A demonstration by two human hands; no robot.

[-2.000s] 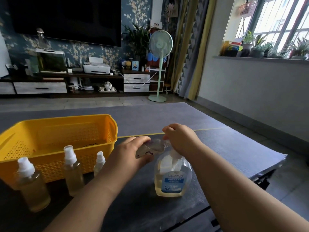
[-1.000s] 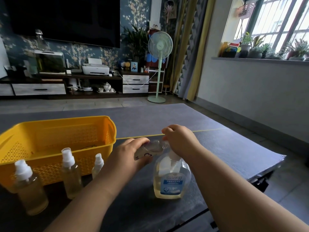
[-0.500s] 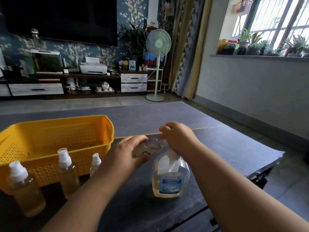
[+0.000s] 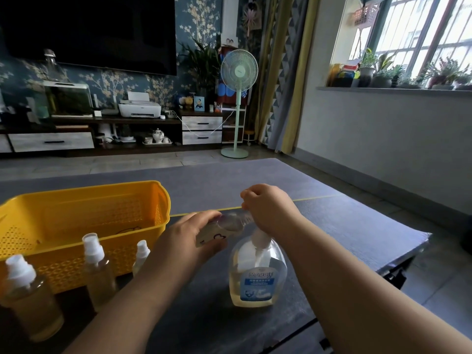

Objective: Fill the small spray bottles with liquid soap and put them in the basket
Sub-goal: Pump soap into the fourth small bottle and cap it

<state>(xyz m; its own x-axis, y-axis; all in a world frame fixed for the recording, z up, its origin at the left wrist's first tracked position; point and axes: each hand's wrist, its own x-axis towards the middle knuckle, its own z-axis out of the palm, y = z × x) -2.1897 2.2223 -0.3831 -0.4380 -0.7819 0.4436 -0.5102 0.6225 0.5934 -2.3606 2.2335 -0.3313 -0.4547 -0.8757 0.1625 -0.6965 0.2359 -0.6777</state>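
Note:
My left hand (image 4: pixel 189 241) grips a small clear spray bottle (image 4: pixel 224 227), held tilted on its side with its mouth toward the pump of the liquid soap bottle (image 4: pixel 258 274). My right hand (image 4: pixel 268 208) rests closed over the pump head, hiding it. The soap bottle stands on the dark table, about a third full of pale liquid. Three capped spray bottles with yellowish liquid stand at the left: one at the near left (image 4: pixel 28 297), one in the middle (image 4: pixel 98 269), and a smaller one (image 4: pixel 141 254) partly behind my left arm. The yellow basket (image 4: pixel 84 200) sits behind them.
The dark table (image 4: pixel 357 226) ends in an edge at the right. Beyond it lie a grey rug, a standing fan (image 4: pixel 238 103) and a TV cabinet along the far wall.
Both hands keep their hold on the small bottle and the pump. Only the camera view has shifted slightly.

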